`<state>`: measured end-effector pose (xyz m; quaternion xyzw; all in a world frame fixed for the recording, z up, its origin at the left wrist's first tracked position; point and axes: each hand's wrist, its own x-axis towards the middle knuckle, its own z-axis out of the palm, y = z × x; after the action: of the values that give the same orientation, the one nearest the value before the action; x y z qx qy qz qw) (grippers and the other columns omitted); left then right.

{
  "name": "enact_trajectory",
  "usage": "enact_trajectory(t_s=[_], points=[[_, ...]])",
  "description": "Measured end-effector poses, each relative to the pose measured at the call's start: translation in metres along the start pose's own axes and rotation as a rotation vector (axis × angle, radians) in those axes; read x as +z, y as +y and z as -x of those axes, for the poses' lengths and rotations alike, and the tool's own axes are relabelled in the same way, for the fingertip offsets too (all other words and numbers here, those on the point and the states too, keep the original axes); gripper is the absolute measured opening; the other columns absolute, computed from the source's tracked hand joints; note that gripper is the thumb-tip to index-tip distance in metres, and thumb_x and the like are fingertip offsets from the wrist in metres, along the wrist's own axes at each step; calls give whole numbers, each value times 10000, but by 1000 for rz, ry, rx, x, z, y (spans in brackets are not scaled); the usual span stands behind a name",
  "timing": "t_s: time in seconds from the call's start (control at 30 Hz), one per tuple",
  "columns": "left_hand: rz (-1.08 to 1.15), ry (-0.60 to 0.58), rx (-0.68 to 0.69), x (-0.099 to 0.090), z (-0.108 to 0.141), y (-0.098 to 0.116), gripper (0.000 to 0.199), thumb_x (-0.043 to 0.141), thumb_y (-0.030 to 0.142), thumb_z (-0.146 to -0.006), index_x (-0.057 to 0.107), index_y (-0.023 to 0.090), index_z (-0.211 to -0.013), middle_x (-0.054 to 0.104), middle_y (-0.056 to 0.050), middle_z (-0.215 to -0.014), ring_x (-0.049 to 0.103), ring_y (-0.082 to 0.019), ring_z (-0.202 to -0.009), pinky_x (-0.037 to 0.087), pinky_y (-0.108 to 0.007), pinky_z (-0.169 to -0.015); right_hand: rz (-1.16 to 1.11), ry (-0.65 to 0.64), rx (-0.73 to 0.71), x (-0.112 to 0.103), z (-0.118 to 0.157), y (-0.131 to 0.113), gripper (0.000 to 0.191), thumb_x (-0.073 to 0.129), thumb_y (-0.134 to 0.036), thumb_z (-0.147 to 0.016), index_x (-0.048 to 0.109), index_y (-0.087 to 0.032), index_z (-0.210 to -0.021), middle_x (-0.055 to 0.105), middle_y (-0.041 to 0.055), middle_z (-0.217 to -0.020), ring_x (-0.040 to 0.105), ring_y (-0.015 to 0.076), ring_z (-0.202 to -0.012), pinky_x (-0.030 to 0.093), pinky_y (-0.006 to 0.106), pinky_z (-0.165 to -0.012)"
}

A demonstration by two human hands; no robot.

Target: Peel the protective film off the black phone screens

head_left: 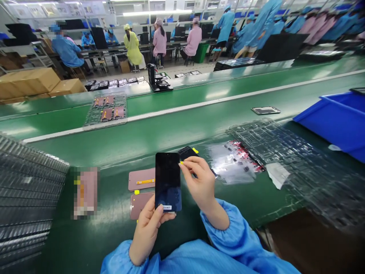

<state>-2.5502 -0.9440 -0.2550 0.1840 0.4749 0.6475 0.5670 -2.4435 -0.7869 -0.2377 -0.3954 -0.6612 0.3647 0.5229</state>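
My left hand point(149, 220) is closed around the lower end of a dark phone screen point(168, 179), with the thumb beside a small white label on its front. At the screen's upper right edge, my right hand point(201, 179) pinches a small yellow tab point(181, 163). Whether that tab is stuck to the screen I cannot tell. Behind the screen lie two pinkish panels, an upper one point(135, 179) with an orange strip and a lower one point(138, 207), both partly hidden. A black part point(186, 151) with a yellow tab lies behind my right hand.
Stacked clear trays point(31, 198) rise at the left. To the right are a plastic bag with small red and black pieces point(236, 163), clear blister trays point(285, 152) and a blue bin point(336, 118). A tray of pinkish parts point(105, 110) sits on the green conveyor point(182, 97).
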Motion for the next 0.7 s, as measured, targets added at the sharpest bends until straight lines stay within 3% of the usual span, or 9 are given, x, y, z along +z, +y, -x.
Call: enact_trajectory(t_s=[0.1, 0.13, 0.2, 0.33, 0.4, 0.53, 0.7], points=[[-51, 44, 26, -1, -1, -8, 402, 621, 398, -908, 620, 217, -1268, 682, -85, -1202, 710, -213, -900, 567, -384, -882, 318, 71, -420, 7, 15, -8, 112, 669, -155, -853, 751, -228, -875, 654, 91, -1024, 578, 198, -845, 496, 375, -756], [-59, 60, 32, -2, -2, -10, 402, 621, 397, -907, 618, 218, -1267, 670, -85, -1225, 700, -214, -923, 564, -384, -886, 355, 12, -534, 9, 21, -13, 140, 656, -126, -853, 747, -229, -880, 657, 86, -1008, 569, 202, -861, 484, 379, -762], [-94, 104, 64, -4, -4, -10, 378, 642, 388, -892, 642, 205, -1223, 676, -79, -1195, 673, -205, -951, 558, -343, -866, 269, -201, -626, 11, 32, -24, 148, 636, -102, -852, 729, -215, -866, 664, 70, -988, 556, 199, -882, 461, 371, -765], [-192, 198, 137, -5, -8, 2, 318, 731, 386, -815, 699, 160, -1036, 699, -32, -830, 637, -152, -739, 527, -238, -684, -36, -662, -593, 3, 46, -46, 104, 635, -176, -882, 702, -194, -804, 673, 41, -984, 541, 167, -867, 441, 344, -769], [-127, 189, 105, -3, -9, 10, 318, 729, 383, -817, 690, 159, -1040, 702, -33, -811, 647, -153, -713, 523, -236, -658, -161, -829, -588, -5, 46, -53, 137, 632, -246, -912, 704, -197, -807, 671, 34, -970, 547, 156, -872, 446, 338, -801], [75, 117, 39, -1, -4, 16, 397, 675, 355, -870, 614, 203, -1231, 734, -83, -1036, 707, -201, -883, 554, -290, -786, -318, -1028, -566, -23, 37, -57, 216, 595, -330, -951, 716, -196, -833, 662, 34, -942, 566, 142, -903, 450, 319, -870], [104, 41, 82, -3, 0, 13, 362, 638, 335, -904, 629, 206, -1242, 731, -93, -1123, 705, -231, -1005, 552, -344, -905, -393, -1148, -421, -43, 21, -56, 275, 574, -377, -957, 699, -195, -794, 688, 36, -910, 546, 142, -850, 444, 314, -817]])
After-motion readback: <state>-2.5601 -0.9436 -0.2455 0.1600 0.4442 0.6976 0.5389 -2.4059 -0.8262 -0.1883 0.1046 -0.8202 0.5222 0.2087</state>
